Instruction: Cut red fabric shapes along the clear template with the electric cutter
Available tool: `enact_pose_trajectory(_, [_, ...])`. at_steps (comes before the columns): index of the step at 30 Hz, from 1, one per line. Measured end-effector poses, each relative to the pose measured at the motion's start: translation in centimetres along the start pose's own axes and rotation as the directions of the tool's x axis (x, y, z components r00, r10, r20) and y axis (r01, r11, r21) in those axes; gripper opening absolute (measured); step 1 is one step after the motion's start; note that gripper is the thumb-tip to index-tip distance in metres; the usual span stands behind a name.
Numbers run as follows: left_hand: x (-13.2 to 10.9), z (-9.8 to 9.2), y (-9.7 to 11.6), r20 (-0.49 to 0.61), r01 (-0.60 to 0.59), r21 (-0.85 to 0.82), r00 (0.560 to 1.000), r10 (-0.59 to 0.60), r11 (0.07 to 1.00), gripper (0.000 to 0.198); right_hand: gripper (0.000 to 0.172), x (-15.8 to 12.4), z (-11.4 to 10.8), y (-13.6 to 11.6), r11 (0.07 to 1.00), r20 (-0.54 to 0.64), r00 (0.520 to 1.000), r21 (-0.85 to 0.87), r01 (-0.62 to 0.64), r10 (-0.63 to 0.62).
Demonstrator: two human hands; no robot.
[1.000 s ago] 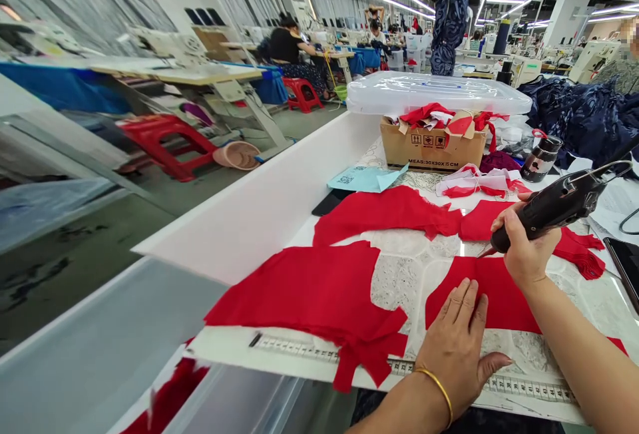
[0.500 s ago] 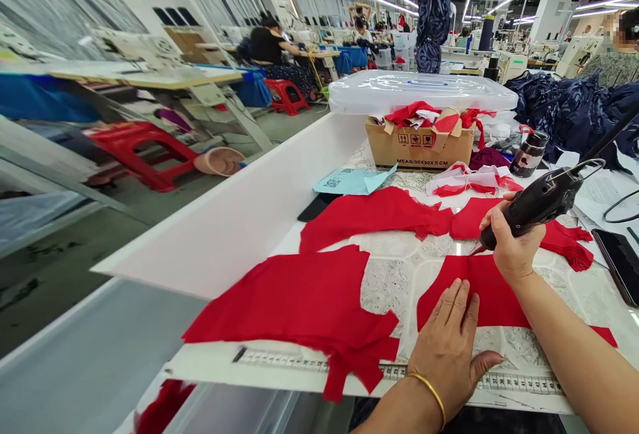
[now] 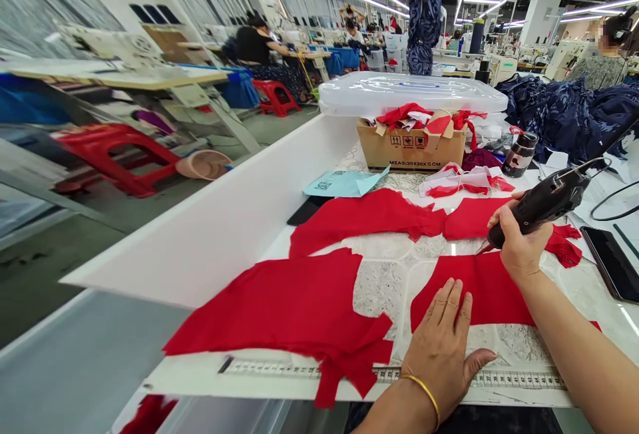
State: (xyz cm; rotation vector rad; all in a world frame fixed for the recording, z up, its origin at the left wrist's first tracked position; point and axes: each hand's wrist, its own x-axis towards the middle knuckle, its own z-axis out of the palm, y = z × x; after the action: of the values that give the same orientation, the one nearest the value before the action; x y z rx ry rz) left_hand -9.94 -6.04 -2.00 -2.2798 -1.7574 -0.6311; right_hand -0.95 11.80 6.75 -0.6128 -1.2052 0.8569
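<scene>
My left hand (image 3: pixel 443 347) lies flat, fingers spread, pressing the lower edge of a red fabric piece (image 3: pixel 492 287) on the patterned white table (image 3: pixel 387 274). My right hand (image 3: pixel 519 241) is wrapped round a black hand-held cutting tool (image 3: pixel 546 202), whose tip touches the upper edge of that same piece. A larger red fabric piece (image 3: pixel 289 311) lies to the left, and a long red strip (image 3: pixel 379 216) lies further back. A measuring tape (image 3: pixel 519 379) runs along the table's front edge.
A cardboard box (image 3: pixel 412 148) of red scraps stands at the back under a clear plastic lid (image 3: pixel 412 91). A blue paper (image 3: pixel 344 183), a dark cup (image 3: pixel 519 154), a phone (image 3: pixel 612 262) and navy fabric (image 3: pixel 564 114) are near. Other people sit at sewing tables behind.
The view has shifted slightly rightward, so everything sits further left in frame. My right hand with the tool has crept a little along the red piece's edge. My left hand stays flat.
</scene>
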Motion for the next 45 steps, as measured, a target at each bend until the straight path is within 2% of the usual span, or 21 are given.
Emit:
enact_pose_trajectory(7, [-0.1, 0.1, 0.0, -0.019, 0.01, -0.007, 1.0, -0.01, 1.0, 0.079, 0.029, 0.2, -0.2, 0.2, 1.0, -0.022, 1.0, -0.022, 0.008, -0.008])
enact_pose_trajectory(14, [-0.1, 0.2, 0.0, -0.042, 0.005, -0.002, 0.999, -0.005, 1.0, 0.077, 0.033, 1.7, -2.5, -0.3, 0.993, -0.059, 0.997, -0.116, 0.033, -0.04])
enact_pose_trajectory(17, [-0.1, 0.1, 0.0, -0.053, 0.001, 0.014, 0.999, -0.001, 1.0, 0.076, 0.032, 1.9, -3.1, -0.4, 0.994, -0.083, 0.996, -0.106, 0.028, -0.037])
enact_pose_trajectory(25, [0.0, 0.0, -0.2, -0.059, -0.028, 0.04, 0.998, 0.03, 0.999, 0.077, 0.029, 1.9, -3.2, 0.2, 0.991, -0.121, 0.991, -0.131, 0.034, -0.051])
enact_pose_trajectory(31, [0.2, -0.4, -0.2, -0.114, -0.023, -0.018, 0.993, 0.02, 1.0, 0.071, 0.033, 2.1, -3.6, -0.8, 0.996, -0.121, 0.991, -0.083, 0.043, -0.052])
enact_pose_trajectory(33, [0.2, -1.1, -0.2, -0.128, -0.021, -0.077, 0.992, 0.011, 0.997, 0.065, 0.033, 1.3, -3.7, -1.7, 0.998, -0.09, 0.996, -0.061, 0.016, -0.022])
enact_pose_trajectory(37, [-0.3, -3.0, -0.7, -0.126, 0.009, -0.136, 0.992, -0.027, 0.991, 0.043, 0.027, -1.8, -3.2, -3.8, 0.999, 0.069, 0.997, -0.011, -0.038, 0.038])
enact_pose_trajectory(42, [-1.8, -4.3, -2.1, -0.12, 0.069, -0.16, 0.989, -0.089, 0.985, 0.06, 0.025, -6.0, -1.8, -6.0, 0.988, 0.276, 0.957, 0.094, -0.121, 0.091])
enact_pose_trajectory(45, [-2.9, -4.1, -2.7, -0.145, 0.072, -0.169, 0.985, -0.097, 0.983, 0.062, 0.025, -7.6, -1.0, -6.4, 0.983, 0.321, 0.94, 0.098, -0.155, 0.116])
